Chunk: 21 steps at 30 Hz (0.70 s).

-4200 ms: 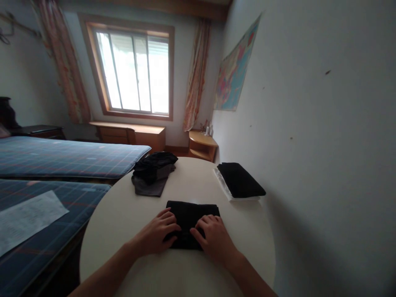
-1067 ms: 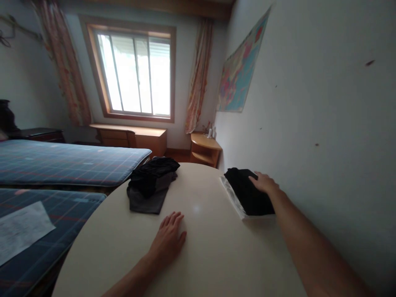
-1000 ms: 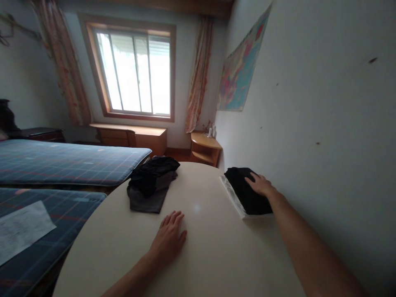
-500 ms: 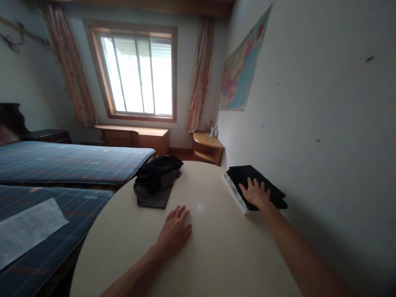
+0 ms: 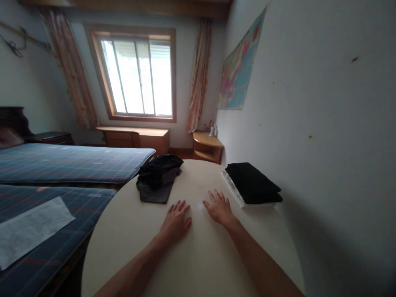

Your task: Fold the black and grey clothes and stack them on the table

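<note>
My left hand [image 5: 175, 220] lies flat on the white round table [image 5: 198, 255], fingers stretched out, holding nothing. Just beyond it is a loose heap of dark clothing [image 5: 157, 177], black on top with a dark grey part hanging toward me. My right hand [image 5: 218, 207] is also empty, its fingers spread on or just above the tabletop near the middle. To its right sits a neatly folded black garment [image 5: 252, 183], stacked on a folded white cloth [image 5: 232, 187] whose edges show on the left and front.
Mattresses with a blue plaid cover [image 5: 77, 163] stand left of the table, a printed paper sheet [image 5: 34, 229] on the nearer one. The white wall [image 5: 324, 173] runs close along the right. A wooden desk [image 5: 151, 134] and corner shelf [image 5: 208, 141] are at the back.
My right hand has come off the folded black garment and moved left to the middle of the table. The left hand stays in about the same place.
</note>
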{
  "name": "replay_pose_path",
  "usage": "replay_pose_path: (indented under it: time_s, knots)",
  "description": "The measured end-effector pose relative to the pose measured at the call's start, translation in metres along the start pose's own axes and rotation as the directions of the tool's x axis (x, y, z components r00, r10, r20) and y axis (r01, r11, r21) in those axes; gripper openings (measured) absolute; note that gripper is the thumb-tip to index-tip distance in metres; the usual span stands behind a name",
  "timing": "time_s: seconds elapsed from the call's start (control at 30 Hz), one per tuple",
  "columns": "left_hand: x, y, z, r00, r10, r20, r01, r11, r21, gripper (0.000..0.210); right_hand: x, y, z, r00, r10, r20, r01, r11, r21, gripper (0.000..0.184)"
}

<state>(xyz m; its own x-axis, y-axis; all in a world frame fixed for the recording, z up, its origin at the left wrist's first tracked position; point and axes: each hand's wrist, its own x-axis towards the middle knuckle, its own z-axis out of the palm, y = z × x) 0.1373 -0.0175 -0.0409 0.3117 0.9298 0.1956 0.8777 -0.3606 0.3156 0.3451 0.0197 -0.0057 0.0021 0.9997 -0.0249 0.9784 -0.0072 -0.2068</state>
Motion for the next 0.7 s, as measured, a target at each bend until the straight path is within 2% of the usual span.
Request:
replay_pose_path:
  time_s: [0.1, 0.23, 0.37, 0.47, 0.53, 0.6, 0.7]
  knots:
    - [0.0, -0.002, 0.002, 1.0, 0.015, -0.024, -0.015, 1.0, 0.001, 0.05, -0.011, -0.011, 0.012, 0.999, -0.028, 0.041, 0.026, 0.998, 0.048, 0.068]
    - [-0.001, -0.003, 0.004, 0.999, 0.02, -0.037, -0.02, 1.0, -0.022, 0.049, -0.019, -0.01, 0.024, 0.998, -0.057, -0.03, 0.058, 0.998, 0.04, 0.065]
    - [-0.001, -0.001, 0.003, 0.999, 0.011, -0.031, -0.013, 0.997, -0.07, 0.047, -0.021, -0.005, 0.025, 0.997, -0.075, -0.032, 0.077, 0.996, 0.052, 0.065]
    - [0.008, -0.007, -0.006, 0.999, 0.012, -0.053, -0.017, 0.995, -0.101, 0.044, -0.02, -0.004, 0.023, 0.996, -0.076, -0.042, 0.078, 0.995, 0.055, 0.065]
    - [0.02, -0.019, -0.016, 0.99, -0.016, -0.138, 0.007, 0.998, -0.065, 0.04, -0.019, -0.004, 0.023, 0.996, -0.08, -0.045, 0.082, 0.995, 0.054, 0.065]
    - [0.036, -0.036, -0.029, 0.967, -0.066, -0.248, 0.077, 0.996, 0.038, 0.039, -0.019, -0.004, 0.023, 0.996, -0.083, -0.043, 0.085, 0.995, 0.053, 0.064]
    - [0.056, -0.069, -0.043, 0.931, -0.206, -0.301, 0.254, 0.958, 0.132, 0.04, -0.019, -0.003, 0.024, 0.996, -0.08, -0.044, 0.083, 0.995, 0.059, 0.064]
